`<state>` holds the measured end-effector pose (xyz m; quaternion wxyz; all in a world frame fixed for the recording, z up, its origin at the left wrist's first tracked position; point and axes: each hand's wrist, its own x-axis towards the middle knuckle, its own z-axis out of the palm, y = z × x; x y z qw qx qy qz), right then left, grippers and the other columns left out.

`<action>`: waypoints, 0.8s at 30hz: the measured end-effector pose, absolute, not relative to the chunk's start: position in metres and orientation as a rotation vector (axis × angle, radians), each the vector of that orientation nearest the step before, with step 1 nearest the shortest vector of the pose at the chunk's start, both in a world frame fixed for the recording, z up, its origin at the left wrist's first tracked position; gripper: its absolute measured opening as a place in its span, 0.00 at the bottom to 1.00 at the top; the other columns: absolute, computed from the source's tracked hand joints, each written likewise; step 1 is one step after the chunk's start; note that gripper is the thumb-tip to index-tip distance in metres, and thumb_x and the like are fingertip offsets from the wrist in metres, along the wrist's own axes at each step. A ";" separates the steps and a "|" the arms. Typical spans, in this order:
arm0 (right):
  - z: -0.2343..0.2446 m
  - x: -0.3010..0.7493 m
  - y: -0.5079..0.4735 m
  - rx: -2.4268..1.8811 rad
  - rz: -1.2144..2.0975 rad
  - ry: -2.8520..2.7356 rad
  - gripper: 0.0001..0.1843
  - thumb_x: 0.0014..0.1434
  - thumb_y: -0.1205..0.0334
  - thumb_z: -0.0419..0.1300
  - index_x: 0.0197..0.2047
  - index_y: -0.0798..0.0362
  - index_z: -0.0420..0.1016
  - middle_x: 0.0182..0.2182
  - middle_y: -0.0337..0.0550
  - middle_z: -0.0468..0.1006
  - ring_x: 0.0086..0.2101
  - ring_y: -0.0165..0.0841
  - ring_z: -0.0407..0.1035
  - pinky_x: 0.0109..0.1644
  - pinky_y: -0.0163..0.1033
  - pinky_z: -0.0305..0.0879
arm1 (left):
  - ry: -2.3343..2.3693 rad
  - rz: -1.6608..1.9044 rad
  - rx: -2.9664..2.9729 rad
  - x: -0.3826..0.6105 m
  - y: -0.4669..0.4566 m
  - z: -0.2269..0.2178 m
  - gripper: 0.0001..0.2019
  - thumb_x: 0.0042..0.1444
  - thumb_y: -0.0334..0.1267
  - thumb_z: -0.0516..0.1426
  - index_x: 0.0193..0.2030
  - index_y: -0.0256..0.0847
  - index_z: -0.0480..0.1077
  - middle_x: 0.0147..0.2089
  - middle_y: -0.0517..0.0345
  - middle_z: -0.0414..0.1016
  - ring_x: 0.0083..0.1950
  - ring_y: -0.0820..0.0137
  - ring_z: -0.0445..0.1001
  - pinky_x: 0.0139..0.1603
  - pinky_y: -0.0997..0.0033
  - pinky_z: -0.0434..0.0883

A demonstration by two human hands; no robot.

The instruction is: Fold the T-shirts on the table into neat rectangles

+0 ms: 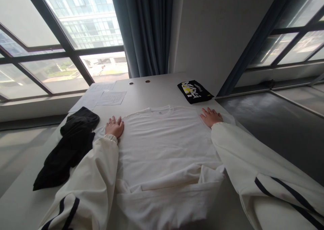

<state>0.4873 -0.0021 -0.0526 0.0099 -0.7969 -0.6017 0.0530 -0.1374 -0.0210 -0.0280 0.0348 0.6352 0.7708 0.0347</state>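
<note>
The left hand [114, 126] and right hand [211, 117] lie flat, fingers apart and gripping nothing, at opposite upper sides of the white T-shirt [164, 142], which is spread on the table [154, 96]. Left of the shirt is crumpled black cloth [67, 155]; beyond the shirt, papers [111, 97] lie leftward, a black printed item [194, 92] rightward.
</note>
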 end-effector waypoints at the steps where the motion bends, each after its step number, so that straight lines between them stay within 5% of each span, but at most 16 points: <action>1: -0.053 0.488 -0.002 -2.485 0.166 -1.875 0.42 0.71 0.33 0.36 0.81 0.40 0.47 0.80 0.43 0.43 0.76 0.53 0.43 0.77 0.66 0.41 | 2.390 0.100 1.949 -0.146 -0.026 -0.028 0.33 0.74 0.53 0.39 0.81 0.47 0.54 0.83 0.41 0.43 0.83 0.46 0.44 0.77 0.39 0.51; 8: -0.053 0.486 -0.001 -2.476 0.158 -1.877 0.42 0.71 0.33 0.36 0.81 0.40 0.48 0.80 0.45 0.44 0.76 0.54 0.43 0.76 0.67 0.42 | 2.410 0.012 1.931 -0.212 -0.066 -0.033 0.34 0.73 0.53 0.43 0.81 0.43 0.54 0.83 0.40 0.47 0.82 0.45 0.48 0.77 0.41 0.53; 15: -0.050 0.485 -0.003 -2.469 0.148 -1.875 0.43 0.71 0.33 0.36 0.81 0.43 0.49 0.80 0.46 0.46 0.75 0.54 0.44 0.76 0.67 0.43 | 2.547 0.047 1.797 -0.236 -0.095 -0.025 0.35 0.72 0.46 0.42 0.77 0.22 0.57 0.76 0.24 0.58 0.75 0.42 0.63 0.72 0.44 0.63; 24: -0.052 0.486 0.001 -2.453 0.144 -1.885 0.43 0.71 0.33 0.36 0.81 0.44 0.49 0.80 0.48 0.46 0.75 0.55 0.44 0.76 0.68 0.44 | 2.717 0.150 1.664 -0.197 -0.110 0.004 0.33 0.68 0.43 0.49 0.76 0.28 0.55 0.61 0.28 0.76 0.60 0.44 0.78 0.59 0.49 0.73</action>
